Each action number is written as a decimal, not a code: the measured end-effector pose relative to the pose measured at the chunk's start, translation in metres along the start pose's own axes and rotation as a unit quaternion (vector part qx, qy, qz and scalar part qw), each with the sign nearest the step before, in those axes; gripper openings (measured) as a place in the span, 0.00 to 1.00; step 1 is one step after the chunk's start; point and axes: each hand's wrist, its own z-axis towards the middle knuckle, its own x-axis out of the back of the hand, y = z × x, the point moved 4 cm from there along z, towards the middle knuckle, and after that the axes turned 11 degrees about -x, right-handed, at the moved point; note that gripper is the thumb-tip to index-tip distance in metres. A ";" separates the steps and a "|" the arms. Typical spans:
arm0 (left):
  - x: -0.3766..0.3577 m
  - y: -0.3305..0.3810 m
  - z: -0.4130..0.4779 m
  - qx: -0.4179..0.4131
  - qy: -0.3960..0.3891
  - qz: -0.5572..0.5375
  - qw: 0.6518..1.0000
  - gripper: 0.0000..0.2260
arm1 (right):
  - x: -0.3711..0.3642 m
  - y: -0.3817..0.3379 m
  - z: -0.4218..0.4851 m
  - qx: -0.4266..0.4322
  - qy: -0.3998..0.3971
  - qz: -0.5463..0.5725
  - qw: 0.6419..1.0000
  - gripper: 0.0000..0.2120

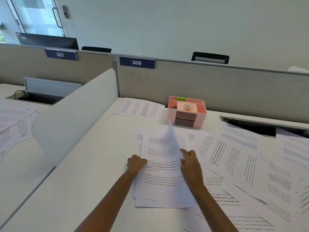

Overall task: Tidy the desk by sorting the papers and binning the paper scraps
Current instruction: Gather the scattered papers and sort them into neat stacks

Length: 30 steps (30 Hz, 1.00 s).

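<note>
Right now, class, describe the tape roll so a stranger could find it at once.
Below the 306 sign on the grey partition, a pink organiser stands on the desk. The tape roll lies flat in its middle tray. It is the only clear ring there; the green item sits behind it.

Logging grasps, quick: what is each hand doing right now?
Left hand: grips the left edge of the paper stack.
Right hand: grips its right edge.

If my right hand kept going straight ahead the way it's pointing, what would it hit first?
Likely the pink organizer, past the lifted sheet your right hand pinches; depth unclear.
</note>
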 end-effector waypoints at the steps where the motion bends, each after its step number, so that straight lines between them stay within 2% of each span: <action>1: 0.001 -0.001 0.001 -0.003 0.003 -0.027 1.000 0.17 | 0.002 -0.008 -0.004 0.020 -0.004 0.030 0.999 0.17; 3: 0.005 -0.006 0.004 -0.011 0.009 -0.083 0.996 0.08 | 0.006 -0.024 -0.012 0.057 -0.007 0.082 0.995 0.16; 5: 0.012 -0.013 0.011 -0.024 0.034 -0.132 0.990 0.08 | 0.011 -0.042 -0.020 0.078 -0.008 0.125 0.989 0.16; 9: 0.037 -0.025 0.021 -0.030 0.114 -0.157 0.980 0.18 | 0.018 -0.072 -0.033 0.078 -0.029 0.235 0.968 0.14; 13: 0.064 -0.033 0.028 -0.026 0.155 -0.164 0.974 0.25 | 0.011 -0.093 -0.036 0.036 -0.099 0.350 0.931 0.11; 16: 0.088 -0.042 0.029 -0.027 0.186 -0.180 0.966 0.24 | -0.005 -0.099 -0.030 -0.025 -0.159 0.399 0.902 0.10; 19: 0.116 -0.051 0.027 -0.049 0.220 -0.163 0.961 0.17 | -0.026 -0.097 -0.016 -0.082 -0.202 0.383 0.898 0.10; 21: 0.135 -0.050 0.027 -0.060 0.238 -0.112 0.963 0.14 | -0.044 -0.094 -0.007 -0.099 -0.226 0.331 0.911 0.14; 26: 0.174 -0.038 0.037 -0.089 0.274 0.070 0.955 0.15 | -0.095 -0.099 -0.003 -0.126 -0.262 0.254 0.923 0.17; 30: 0.185 -0.036 0.047 -0.094 0.272 0.163 0.944 0.15 | -0.125 -0.115 -0.004 -0.105 -0.247 0.224 0.937 0.16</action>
